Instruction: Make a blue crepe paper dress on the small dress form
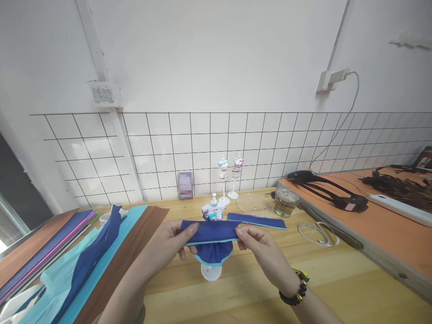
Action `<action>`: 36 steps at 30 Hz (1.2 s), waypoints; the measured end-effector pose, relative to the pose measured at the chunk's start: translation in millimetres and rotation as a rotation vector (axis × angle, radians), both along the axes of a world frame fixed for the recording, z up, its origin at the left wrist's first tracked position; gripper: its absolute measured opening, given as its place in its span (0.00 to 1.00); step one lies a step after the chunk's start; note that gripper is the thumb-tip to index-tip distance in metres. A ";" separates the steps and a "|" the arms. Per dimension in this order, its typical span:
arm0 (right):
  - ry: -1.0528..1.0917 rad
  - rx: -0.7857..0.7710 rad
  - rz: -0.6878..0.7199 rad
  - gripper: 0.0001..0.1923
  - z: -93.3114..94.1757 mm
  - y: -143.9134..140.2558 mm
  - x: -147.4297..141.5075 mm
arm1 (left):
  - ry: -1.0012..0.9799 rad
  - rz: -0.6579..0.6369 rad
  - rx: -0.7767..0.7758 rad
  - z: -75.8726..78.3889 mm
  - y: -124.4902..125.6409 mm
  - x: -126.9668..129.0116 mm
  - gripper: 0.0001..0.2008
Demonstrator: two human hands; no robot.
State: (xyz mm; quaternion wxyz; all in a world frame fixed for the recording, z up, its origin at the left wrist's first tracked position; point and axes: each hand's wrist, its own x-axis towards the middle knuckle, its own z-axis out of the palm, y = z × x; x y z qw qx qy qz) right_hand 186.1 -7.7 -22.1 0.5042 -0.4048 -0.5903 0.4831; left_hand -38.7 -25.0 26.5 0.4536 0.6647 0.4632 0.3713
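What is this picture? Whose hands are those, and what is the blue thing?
The picture comes from a camera worn on a person's head, looking down at their own two hands. The left hand and the right hand each pinch one end of a folded blue cloth with a light blue edge, held above a small white stand. Below is a wooden table. On it lie paper sheets at the left, another blue strip, tiny dress forms, a glass and a white cable. Black headphones rest on an orange board at the right.
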 end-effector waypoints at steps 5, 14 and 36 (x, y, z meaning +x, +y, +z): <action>0.024 -0.021 0.014 0.17 -3.3 4.2 0.5 | 0.009 0.008 -0.017 -2.2 1.9 -2.8 0.11; 0.064 -0.046 0.002 0.15 -8.7 12.9 0.1 | 0.056 0.085 0.051 -7.1 9.0 -1.0 0.10; 0.118 -0.050 0.018 0.14 -6.7 22.3 -5.2 | 0.101 0.062 0.303 -19.7 16.2 7.2 0.10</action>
